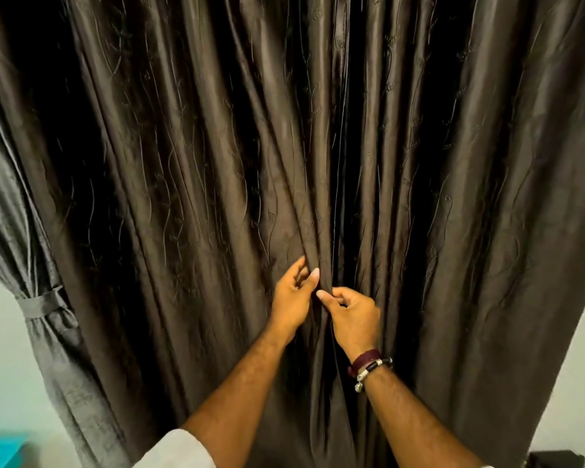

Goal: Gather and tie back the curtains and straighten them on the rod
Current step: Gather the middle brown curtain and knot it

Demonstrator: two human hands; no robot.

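Grey side curtain: at the far left, already gathered; matte, slightly crinkled cloth, narrowing to a waist.
Tie-back band: a flat grey strip wrapped round that curtain's waist; this part of the job looked done.
Left dark panel: brown, satin-sheened, falling in long vertical folds with thin embroidered vine lines; hung loose, not gathered.
My left hand: at the centre seam, thumb and fingers curled and pinching the inner edge of the left dark panel; a pale sleeve cuff showed at that forearm.
Centre seam: where the two dark panels met, folds bunching toward my fingers.
My right hand: just beside the left, nearly touching it, fingers curled and nipping the inner edge of the right dark panel.
Bracelets: a maroon cord and a dark band with silver beads on my right wrist.
Right dark panel: same glossy brown cloth, hung loose.
Rod: out of view, so I could not tell how the curtains sat on it.
Progress, as I judged it: early; both dark panels left to gather, tie and straighten.
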